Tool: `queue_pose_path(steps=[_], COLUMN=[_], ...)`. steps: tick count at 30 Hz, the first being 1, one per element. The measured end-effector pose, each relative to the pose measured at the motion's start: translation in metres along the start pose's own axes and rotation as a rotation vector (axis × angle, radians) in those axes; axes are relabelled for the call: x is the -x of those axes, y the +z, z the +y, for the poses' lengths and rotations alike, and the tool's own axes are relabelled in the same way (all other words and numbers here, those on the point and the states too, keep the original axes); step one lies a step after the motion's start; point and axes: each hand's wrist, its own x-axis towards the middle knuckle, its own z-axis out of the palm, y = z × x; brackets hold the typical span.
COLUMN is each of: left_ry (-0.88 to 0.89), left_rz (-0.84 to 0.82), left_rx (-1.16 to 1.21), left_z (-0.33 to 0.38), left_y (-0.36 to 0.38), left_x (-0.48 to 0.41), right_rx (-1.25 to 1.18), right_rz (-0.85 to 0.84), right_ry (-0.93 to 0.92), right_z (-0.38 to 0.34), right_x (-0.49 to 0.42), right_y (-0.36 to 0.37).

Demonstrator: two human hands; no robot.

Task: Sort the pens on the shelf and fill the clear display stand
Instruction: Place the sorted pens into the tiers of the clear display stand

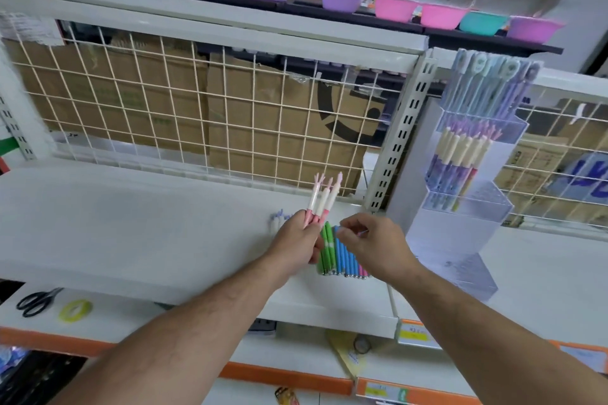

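Left hand [292,242] grips 3 pink-and-white pens [324,199] upright, centre frame. Right hand [373,242] is just beside it, thumb and forefinger pinched close over the row; can't tell if it holds anything. Row of green, blue and pink pens [342,256] lies on the white shelf [131,223] under both hands. Clear display stand [460,227] stands centre right, upper tiers holding pens.

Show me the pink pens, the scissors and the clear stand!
pink pens [324,199]: head view, on the pale upper barrel of the middle pen.
scissors [42,297]: head view, on the joint above the black handles.
clear stand [457,230]: head view, on the bare front wall low down.
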Motion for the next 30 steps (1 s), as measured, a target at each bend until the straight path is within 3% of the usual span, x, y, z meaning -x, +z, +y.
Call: queue_pose_path(steps=[12,22,30], left_ry=[0.113,0.140,0.049], left_rz=[-0.155,-0.062,0.085], left_rx=[0.024,0.032,0.080], left_z=[0.032,0.047,0.040], left_y=[0.127,0.220,0.241], left_x=[0.022,0.012,-0.003], right_rx=[-0.190,-0.191,-0.187], right_rz=[0.058,0.019,0.045], right_ry=[0.062,-0.059,-0.055], right_z=[0.057,0.113,0.136], right_x=[-0.001,-0.003,-0.017], right_y=[-0.090,-0.170,-0.210])
